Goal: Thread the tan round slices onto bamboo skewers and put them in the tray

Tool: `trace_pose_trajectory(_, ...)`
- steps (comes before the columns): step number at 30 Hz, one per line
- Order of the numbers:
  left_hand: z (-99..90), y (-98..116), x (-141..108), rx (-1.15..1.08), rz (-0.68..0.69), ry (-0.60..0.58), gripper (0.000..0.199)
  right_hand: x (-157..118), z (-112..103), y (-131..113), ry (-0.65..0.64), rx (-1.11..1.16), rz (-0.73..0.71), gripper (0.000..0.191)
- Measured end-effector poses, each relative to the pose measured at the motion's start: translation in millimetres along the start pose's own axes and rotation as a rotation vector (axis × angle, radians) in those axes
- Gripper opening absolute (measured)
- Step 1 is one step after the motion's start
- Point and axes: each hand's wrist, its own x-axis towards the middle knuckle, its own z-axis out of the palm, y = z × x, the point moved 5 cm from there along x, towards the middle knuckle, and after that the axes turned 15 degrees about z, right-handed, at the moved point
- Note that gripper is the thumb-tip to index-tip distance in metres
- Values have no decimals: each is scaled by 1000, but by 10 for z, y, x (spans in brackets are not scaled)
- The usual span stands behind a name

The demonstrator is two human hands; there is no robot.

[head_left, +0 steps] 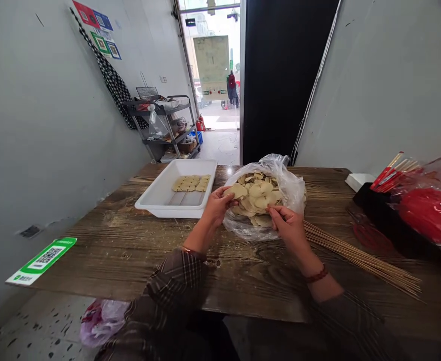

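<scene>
Card point(42, 260) with a green border, one, lies at the lower left of the frame; its small print is illegible. White tray point(164, 206), one, stands left of centre, holding flat pale pieces point(191, 183) packed too closely to count. Left hand point(216, 206), at centre, is nearly closed, thumb and fingers pinching one pale slice point(236, 191); the far fingers are partly hidden. Plastic bag point(291, 188), one, sits open just right of centre with a heap of slices point(261, 190) (overlapping, so no count is possible); the heap's underside is hidden. Right hand point(290, 224) has thumb and forefinger drawn together at the heap's near right edge; whether a slice is gripped cannot be told. Thin sticks point(363, 258), one bundle, uncounted, run to the lower right, their upper ends obscured. Red bundle point(429, 213), one, is cut off by the right edge.
</scene>
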Motion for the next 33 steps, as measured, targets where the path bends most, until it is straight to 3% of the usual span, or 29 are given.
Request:
trace_pose_trajectory(8, -84, -57, -74, -172, -31, 65, 31, -104, 239, 72, -158, -187, -16, 35)
trace_pose_trajectory(12, -105, -67, -106, -102, 15, 29, 33, -111, 173, 103, -107, -186, 10, 33)
trace_pose_trajectory(16, -42, -137, -154, 267, 108, -118, 16, -77, 6, 138, -32, -119, 67, 34)
trace_pose_trajectory(20, 26, -135, -199, 774, 355, -233, 13, -37, -73, 162, 1, -27, 80, 33)
trace_pose_trajectory(25, 139, -92, -283, 1030, 584, -363, 15, 19, -64, 181, 26, 44, 93, 35)
trace_pose_trajectory(29, 146, -115, -280, 1012, 521, -363, 12, 44, -71, 160, 40, 57, 76, 36)
trace_pose_trajectory(33, 63, -156, -230, 713, 318, -231, 5, 47, -77, 134, 35, 42, 61, 36)
